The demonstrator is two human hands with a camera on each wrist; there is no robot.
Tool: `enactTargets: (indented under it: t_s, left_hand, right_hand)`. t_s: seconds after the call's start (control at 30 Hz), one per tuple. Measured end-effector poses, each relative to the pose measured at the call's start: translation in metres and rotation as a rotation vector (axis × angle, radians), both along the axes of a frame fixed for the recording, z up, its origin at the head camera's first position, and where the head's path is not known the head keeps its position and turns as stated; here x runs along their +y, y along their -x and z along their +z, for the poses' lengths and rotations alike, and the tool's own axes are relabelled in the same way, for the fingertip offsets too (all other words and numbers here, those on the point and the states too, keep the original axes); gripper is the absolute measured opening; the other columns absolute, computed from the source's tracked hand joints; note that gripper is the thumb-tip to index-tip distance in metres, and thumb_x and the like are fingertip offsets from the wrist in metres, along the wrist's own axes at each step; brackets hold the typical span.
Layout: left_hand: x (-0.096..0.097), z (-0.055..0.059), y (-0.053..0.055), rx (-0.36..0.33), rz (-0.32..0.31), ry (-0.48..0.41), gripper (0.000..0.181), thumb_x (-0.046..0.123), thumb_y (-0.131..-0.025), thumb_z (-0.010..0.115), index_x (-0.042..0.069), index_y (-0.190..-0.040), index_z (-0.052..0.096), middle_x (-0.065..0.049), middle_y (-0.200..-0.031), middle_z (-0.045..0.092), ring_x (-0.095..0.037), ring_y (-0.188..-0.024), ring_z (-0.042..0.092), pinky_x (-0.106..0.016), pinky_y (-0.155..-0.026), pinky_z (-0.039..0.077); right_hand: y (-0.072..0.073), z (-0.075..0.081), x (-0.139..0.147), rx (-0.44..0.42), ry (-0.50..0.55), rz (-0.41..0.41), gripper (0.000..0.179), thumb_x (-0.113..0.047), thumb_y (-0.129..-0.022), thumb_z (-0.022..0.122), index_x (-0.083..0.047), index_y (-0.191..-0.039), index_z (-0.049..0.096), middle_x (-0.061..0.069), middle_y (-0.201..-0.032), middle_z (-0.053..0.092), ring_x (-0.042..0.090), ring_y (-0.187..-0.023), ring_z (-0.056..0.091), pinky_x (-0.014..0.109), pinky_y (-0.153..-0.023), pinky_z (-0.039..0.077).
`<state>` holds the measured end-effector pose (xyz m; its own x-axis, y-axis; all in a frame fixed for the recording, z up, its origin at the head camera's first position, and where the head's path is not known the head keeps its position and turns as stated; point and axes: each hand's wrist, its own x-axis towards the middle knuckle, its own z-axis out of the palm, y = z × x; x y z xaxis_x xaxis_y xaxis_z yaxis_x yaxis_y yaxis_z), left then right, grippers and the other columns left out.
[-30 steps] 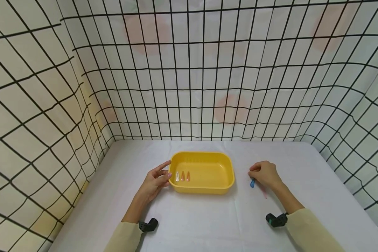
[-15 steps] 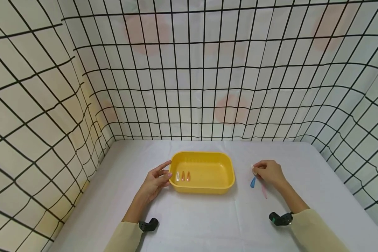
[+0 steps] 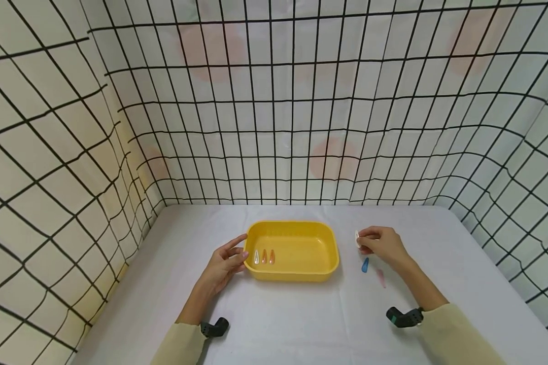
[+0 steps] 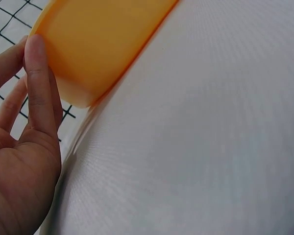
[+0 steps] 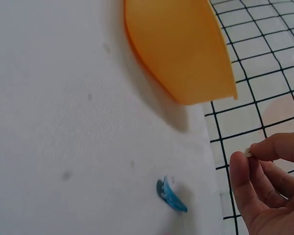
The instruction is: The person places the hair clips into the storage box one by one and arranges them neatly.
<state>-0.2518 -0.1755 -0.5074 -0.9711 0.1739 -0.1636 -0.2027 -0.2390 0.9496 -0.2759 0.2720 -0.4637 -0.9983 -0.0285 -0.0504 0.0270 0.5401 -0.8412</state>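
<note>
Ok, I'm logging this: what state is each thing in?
Yellow tray: upright, left hand at its rim.
Tray's white snap clip: lying flat inside.
Two orange snap clips: flat inside, side by side.
Other white clip: pinched by the right hand.
Blue snap clip: loose on tablecloth.
Pink clip: loose on tablecloth.
All clips: unclear whether snapped shut.

This looks like a small recording booth: a white back wall (image 3: 282, 115) lined with a black grid stands along the tabletop's (image 3: 278, 322) far edge, gridded left (image 3: 50, 177) and right (image 3: 529, 172) walls line its sides, and black left (image 3: 214, 327) and right (image 3: 404, 318) wrist cameras overhang it.
</note>
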Motion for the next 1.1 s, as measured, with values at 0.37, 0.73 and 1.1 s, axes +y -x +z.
enactTargets:
  t_s: [0.37,0.73,1.1]
  left_hand:
    - [0.000,0.002,-0.001,-0.013,0.001,0.011,0.061,0.002,-0.095,0.072,0.018,-0.151,0.054,-0.006,-0.108,0.059,-0.011,-0.076,0.068,-0.021,-0.073,0.063]
    - [-0.002,0.002,-0.002,-0.010,-0.007,0.002,0.060,0.004,-0.094,0.073,0.019,-0.150,0.055,-0.006,-0.108,0.060,-0.010,-0.073,0.067,-0.020,-0.071,0.062]
    - [-0.003,0.002,-0.002,-0.005,-0.011,0.011,0.060,0.006,-0.094,0.074,0.020,-0.149,0.055,-0.007,-0.109,0.060,-0.011,-0.074,0.067,-0.021,-0.072,0.063]
  right_hand:
    - [-0.002,0.022,-0.021,-0.069,0.173,0.051,0.039,-0.022,-0.102,0.066,0.007,-0.126,0.061,0.021,-0.107,0.074,0.011,-0.081,0.074,0.033,-0.082,0.065]
    - [-0.001,0.033,-0.058,-0.105,0.205,0.108,0.034,-0.019,-0.101,0.066,0.008,-0.122,0.062,0.019,-0.095,0.075,0.016,-0.073,0.073,0.030,-0.072,0.066]
    - [0.002,0.031,-0.100,-0.109,0.231,0.185,0.030,-0.013,-0.099,0.070,0.008,-0.119,0.064,0.026,-0.096,0.074,0.018,-0.068,0.073,0.030,-0.068,0.065]
